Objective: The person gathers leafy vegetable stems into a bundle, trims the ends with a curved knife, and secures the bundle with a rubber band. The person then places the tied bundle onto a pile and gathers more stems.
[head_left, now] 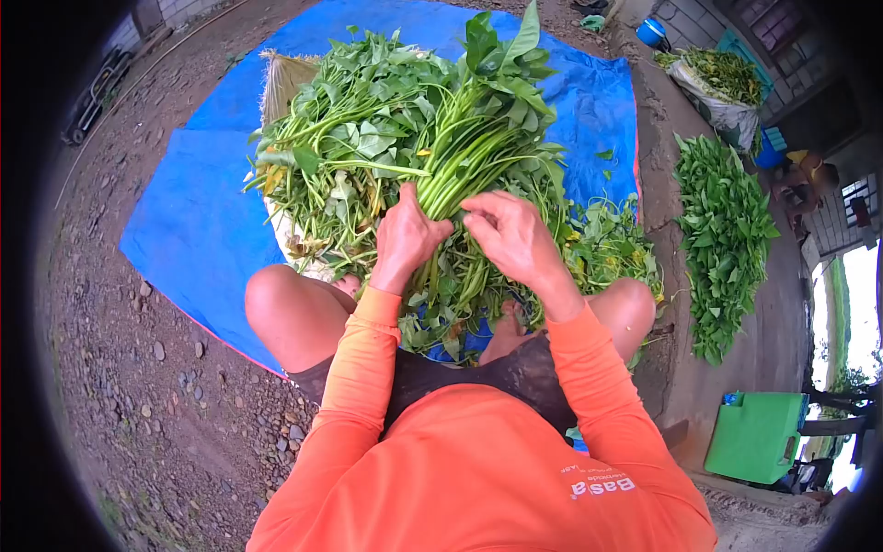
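We locate the stem bundle (471, 156) at the centre of the work area, upright between the knees of the seated person, its leaves fanned out at the far end and its bare stems directed toward the body. We find the left hand (409, 235) closed around the left side of the lower stems, thumb laid across them. We find the right hand (510, 230) half curled at the right side of the same stems, fingertips at their edge; we cannot tell whether it grips any. Around and behind the bundle we note the pile of leafy greens (368, 124), some of its leaves yellowed, with a pale sack (285, 85) at its far left corner. Beneath these we identify the blue tarp (198, 198), spread over gravel ground (175, 396). To the right, we observe a row of greens (727, 248) on concrete and a green container (754, 437) nearer the body
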A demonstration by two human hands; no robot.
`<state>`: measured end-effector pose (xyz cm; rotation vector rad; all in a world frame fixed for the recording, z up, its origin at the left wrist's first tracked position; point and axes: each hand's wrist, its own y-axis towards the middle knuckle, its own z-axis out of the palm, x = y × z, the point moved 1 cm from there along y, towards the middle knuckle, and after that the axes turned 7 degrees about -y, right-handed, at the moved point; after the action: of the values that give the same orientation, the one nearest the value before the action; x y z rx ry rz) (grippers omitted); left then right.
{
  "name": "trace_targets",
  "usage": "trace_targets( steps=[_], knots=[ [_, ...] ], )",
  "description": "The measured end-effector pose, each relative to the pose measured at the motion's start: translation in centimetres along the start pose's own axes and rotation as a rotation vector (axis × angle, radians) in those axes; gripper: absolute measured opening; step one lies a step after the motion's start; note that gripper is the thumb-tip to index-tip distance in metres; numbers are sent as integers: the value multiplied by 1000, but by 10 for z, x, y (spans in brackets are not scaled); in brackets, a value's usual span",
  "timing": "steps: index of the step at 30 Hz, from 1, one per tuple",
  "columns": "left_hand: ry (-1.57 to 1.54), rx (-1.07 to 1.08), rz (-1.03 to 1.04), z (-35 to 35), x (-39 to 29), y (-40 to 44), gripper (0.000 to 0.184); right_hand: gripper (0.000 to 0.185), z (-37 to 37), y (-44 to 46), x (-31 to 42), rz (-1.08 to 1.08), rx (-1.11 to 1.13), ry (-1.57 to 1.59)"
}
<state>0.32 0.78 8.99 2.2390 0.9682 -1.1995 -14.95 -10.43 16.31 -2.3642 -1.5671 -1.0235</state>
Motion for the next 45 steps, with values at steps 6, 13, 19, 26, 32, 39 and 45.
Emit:
trace_targets(
  steps=[6,13,19,26,32,39,45],
  knots=[
    [42,33,117,39,27,-17,78,26,70,83,-9,-82,209,-560],
    [32,27,-56,15,36,-18,80,30,86,83,-42,80,37,204],
    [54,84,-109,17,43,-18,91,36,54,129,-50,418,-228,395],
    [-477,159,-246,43,107,-14,58,29,-66,127,-87,336,-469,371],
    [-776,78,-361,38,67,-11,52,17,11,16,-136,611,-420,316],
    [-809,176,-195,54,50,-10,72,17,114,4,-113,592,5,927],
    [-574,109,22,72,53,-12,88,36,79,-3,-101,643,188,1040]
  ],
)
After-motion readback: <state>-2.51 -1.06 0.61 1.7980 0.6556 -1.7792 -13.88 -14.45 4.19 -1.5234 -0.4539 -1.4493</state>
